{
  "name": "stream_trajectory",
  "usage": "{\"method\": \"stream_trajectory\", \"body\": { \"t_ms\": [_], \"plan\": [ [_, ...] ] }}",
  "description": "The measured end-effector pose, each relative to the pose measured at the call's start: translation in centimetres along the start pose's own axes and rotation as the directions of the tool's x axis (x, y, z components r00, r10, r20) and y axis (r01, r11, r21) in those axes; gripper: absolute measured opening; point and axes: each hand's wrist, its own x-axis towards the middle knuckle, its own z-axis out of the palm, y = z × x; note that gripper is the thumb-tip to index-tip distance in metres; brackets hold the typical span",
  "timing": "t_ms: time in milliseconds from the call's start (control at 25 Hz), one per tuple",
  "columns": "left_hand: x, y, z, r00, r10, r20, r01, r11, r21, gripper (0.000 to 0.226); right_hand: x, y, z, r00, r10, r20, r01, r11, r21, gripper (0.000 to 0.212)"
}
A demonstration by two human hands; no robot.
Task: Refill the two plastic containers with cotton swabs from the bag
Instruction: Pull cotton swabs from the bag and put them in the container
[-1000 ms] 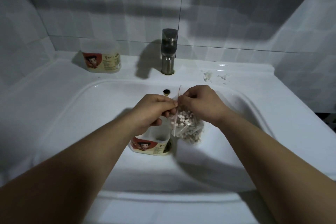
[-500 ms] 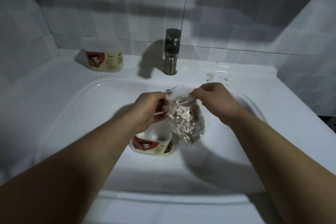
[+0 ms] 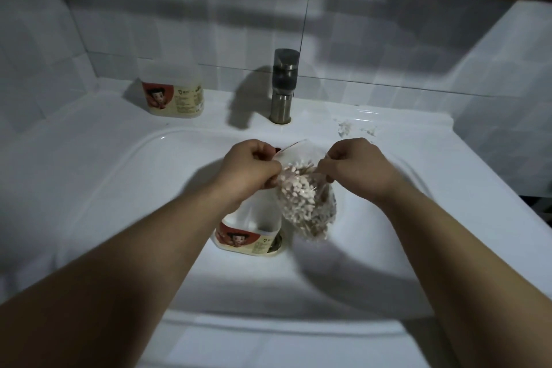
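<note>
Forearms reach over the sink (image 3: 89, 203). The left hand (image 3: 249, 167) and right hand (image 3: 358, 167) each pinch the bag (image 3: 301, 203) mouth, at one o'clock from the container (image 3: 248, 237). The hands are farther apart than before.

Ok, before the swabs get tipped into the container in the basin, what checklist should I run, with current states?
1. Grip on the bag: left hand and right hand pinch the top edges of the bag with curled fingers: ok.
2. Bag mouth pulled open: ok.
3. Near container upright, top open: ok.
4. Bag mouth over the near container: not ok, the bag hangs beside it, on its right.
5. Far container open and ready: cannot tell.
</note>
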Motion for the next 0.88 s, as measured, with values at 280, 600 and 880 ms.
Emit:
{"method": "stream_trajectory", "body": {
  "t_ms": [280,600,880],
  "plan": [
    [0.4,0.1,-1.6,0.884,0.458,0.088,-0.41,0.673,0.616,0.035,-0.3,0.4,-1.6,0.997,0.022,-0.07,-0.022,1.0,-0.001,0.004],
    [0.0,-0.6,-0.7,0.874,0.457,0.167,-0.457,0.653,0.604,0.025,-0.6,1.0,-1.3,0.996,-0.048,-0.07,0.051,0.998,0.029,0.02],
    [-0.2,0.1,-0.8,0.958,0.247,0.146,-0.271,0.947,0.172,0.045,-0.6,0.5,-1.4,0.997,-0.031,0.065,-0.019,0.759,0.65,0.025]
  ]
}}
